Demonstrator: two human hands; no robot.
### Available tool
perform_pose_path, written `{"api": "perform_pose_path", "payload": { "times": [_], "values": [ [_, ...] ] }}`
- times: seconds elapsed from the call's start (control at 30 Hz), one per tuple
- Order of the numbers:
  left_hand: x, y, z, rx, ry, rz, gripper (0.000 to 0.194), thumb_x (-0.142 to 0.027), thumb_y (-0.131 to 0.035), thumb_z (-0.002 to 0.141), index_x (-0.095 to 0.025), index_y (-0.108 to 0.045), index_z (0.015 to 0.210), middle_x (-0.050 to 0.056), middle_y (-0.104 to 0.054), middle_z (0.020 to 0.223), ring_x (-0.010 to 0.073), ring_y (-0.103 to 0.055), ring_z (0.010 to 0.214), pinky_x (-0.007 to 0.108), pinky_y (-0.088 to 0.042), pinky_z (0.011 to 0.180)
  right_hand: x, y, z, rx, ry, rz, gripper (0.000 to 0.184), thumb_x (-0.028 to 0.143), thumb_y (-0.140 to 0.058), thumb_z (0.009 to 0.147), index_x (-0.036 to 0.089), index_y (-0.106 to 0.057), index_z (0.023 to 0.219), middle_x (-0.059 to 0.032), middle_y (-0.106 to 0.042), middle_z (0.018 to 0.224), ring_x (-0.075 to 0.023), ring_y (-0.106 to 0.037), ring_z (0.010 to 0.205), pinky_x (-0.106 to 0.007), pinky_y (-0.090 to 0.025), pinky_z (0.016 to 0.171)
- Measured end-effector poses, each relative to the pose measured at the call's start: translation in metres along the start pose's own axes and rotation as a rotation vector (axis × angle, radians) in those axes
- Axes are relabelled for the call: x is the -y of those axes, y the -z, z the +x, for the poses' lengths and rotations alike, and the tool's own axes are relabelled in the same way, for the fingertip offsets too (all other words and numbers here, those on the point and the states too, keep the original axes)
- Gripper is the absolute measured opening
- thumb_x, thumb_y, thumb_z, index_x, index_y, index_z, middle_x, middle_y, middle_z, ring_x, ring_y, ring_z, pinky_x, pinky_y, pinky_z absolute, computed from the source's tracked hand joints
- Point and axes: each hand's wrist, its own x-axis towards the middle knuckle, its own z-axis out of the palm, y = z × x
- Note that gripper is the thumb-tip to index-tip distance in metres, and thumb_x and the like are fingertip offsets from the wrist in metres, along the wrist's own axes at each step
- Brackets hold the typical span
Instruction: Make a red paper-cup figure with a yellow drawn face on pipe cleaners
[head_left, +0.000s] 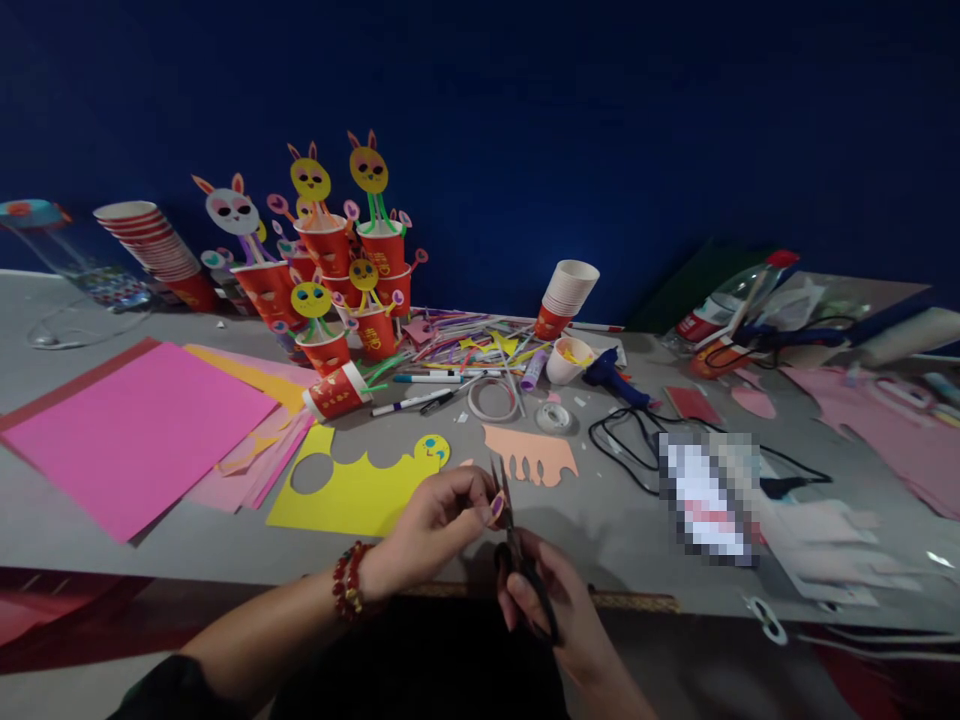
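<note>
My left hand (454, 515) pinches a small paper ear (497, 505), purple inside with a pale orange border. Black-handled scissors (510, 540) are in my right hand (551, 590), their blades pointing up and slightly parted beside the paper ear. Just beyond the blades lies a peach paper sheet (536, 452) with notches cut from one edge. Left of my hands is a yellow paper sheet (360, 495) with round cut-outs, and a yellow paper face (432, 451) rests at its corner.
Red paper cups (322, 245) with paper rabbit figures stand at the back left. Pink paper sheets (150, 430) cover the left side. Pipe cleaners (472, 345), a tape roll (553, 417), a blue glue gun (619, 380) with its cord and a plastic bottle (731, 300) are farther back.
</note>
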Motion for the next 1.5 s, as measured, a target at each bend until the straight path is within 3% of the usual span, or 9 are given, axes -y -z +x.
{"api": "perform_pose_path", "payload": {
  "times": [1.03,1.5],
  "values": [
    [-0.006,-0.001,0.001,0.025,0.034,0.043,0.034,-0.042,-0.061,0.094,-0.018,-0.049,0.073,0.007,-0.062,0.082,0.0174,-0.056,0.08,0.028,-0.042,0.075,-0.002,0.0,-0.003,-0.057,-0.009,-0.013,0.057,0.072,-0.07,0.076,0.022,-0.043,0.071,0.009,-0.038,0.051,-0.0061,-0.029,0.043,-0.023,-0.02,0.042],
    [-0.011,0.003,0.0,0.042,0.087,-0.048,0.031,-0.04,-0.065,0.092,-0.016,-0.055,0.075,0.006,-0.063,0.082,0.0163,-0.061,0.078,0.027,-0.047,0.074,-0.005,0.007,-0.007,-0.02,-0.016,-0.038,0.059,0.073,-0.071,0.073,0.023,-0.041,0.069,0.0086,-0.042,0.052,-0.0059,-0.03,0.042,-0.022,-0.022,0.042]
  ]
}}
